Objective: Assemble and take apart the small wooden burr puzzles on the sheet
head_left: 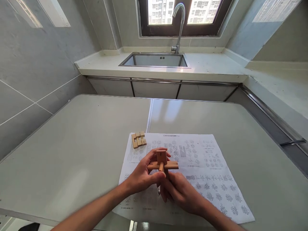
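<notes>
Between my two hands is a reddish-brown wooden interlocking puzzle (172,165), its pieces crossing one another and an upright block standing on top. My left hand (146,173) grips it from the left, with the thumb in front and the fingers behind. From below and to the right, my right hand (179,192) has its fingers closed on the lower part, which is partly hidden. Both hands are above a large printed sheet (199,150) covered with small line diagrams. Several light wooden notched pieces (139,140) lie together at the sheet's upper left corner.
The pale table (72,138) has a seam down its far half. Beyond it, a white counter (209,62) holds a steel sink (158,60) and a tall faucet (180,25) under a window. Tiled walls (43,64) stand at the left.
</notes>
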`<state>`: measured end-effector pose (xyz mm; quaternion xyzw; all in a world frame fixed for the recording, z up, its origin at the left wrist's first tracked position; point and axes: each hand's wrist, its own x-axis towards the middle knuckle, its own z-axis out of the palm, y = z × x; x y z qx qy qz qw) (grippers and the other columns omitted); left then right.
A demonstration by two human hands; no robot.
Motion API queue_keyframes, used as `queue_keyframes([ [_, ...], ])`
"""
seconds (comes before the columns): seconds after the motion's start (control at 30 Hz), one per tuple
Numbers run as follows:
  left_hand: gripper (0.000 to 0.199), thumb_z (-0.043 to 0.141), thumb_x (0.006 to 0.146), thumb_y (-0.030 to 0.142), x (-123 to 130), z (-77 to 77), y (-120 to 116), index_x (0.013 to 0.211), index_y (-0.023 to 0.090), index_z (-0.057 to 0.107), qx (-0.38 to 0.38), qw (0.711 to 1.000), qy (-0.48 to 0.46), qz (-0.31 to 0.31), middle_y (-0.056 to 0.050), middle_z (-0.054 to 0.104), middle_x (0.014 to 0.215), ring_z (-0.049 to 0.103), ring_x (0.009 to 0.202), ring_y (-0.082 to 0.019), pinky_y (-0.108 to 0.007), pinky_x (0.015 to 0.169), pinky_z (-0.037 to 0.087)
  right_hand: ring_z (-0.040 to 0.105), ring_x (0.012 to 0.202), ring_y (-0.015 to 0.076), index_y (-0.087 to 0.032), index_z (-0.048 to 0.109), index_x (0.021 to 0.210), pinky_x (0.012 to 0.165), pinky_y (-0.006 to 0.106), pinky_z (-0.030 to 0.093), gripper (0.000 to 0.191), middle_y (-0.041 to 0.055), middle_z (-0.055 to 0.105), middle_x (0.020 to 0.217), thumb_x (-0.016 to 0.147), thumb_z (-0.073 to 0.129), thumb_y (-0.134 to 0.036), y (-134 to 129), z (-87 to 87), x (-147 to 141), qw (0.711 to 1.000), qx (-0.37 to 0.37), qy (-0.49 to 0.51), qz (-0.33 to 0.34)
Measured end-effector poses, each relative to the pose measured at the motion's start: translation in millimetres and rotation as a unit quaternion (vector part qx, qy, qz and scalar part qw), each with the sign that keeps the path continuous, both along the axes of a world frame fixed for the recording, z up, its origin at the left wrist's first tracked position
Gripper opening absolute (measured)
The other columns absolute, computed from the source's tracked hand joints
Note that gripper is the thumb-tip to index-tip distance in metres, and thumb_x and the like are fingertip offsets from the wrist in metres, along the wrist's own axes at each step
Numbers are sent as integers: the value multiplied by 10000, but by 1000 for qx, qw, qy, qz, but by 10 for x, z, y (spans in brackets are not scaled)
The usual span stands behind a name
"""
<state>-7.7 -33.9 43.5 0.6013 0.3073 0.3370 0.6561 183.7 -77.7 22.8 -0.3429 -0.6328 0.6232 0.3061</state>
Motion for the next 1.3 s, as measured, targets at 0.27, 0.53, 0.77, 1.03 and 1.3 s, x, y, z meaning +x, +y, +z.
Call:
queue_keyframes([
  [0.27,691,564,957,757,-17,56,52,1428,251,577,20,999,28,-31,-157,620,1477,603,1377,-375,-496,1109,540,409,443,96,-198,556,915,459,227,350,459,-32,569,564,1088,458,-612,-4,-61,18,986,-128,106,-4],
  [0.53,297,680,1022,289,8,-71,57,1307,243,610,321,925,150,139,-104,699,1231,684,1143,-249,-407,976,584,378,406,76,-186,563,858,430,215,285,467,-56,515,517,1071,522,-600,69,-47,99,963,-186,196,-14],
  [0.77,147,744,966,143,10,-84,96,1078,223,692,424,873,162,182,-32,732,921,699,834,-178,-322,757,576,350,401,81,-182,580,809,438,230,277,468,-50,512,494,1077,526,-562,68,-69,104,956,-198,215,-19],
  [1.03,186,701,976,104,6,-99,103,1121,217,674,458,857,163,171,-39,789,932,719,803,-181,-319,732,554,334,443,96,-177,600,827,496,250,294,435,-59,482,483,1080,521,-522,65,-73,144,953,-205,212,-69],
  [1.3,205,699,959,97,-10,-99,117,1110,229,657,490,837,173,172,-37,790,903,713,756,-183,-320,699,538,299,434,101,-190,584,795,490,272,243,457,-65,453,458,1063,528,-556,102,-101,170,956,-199,185,-109],
])
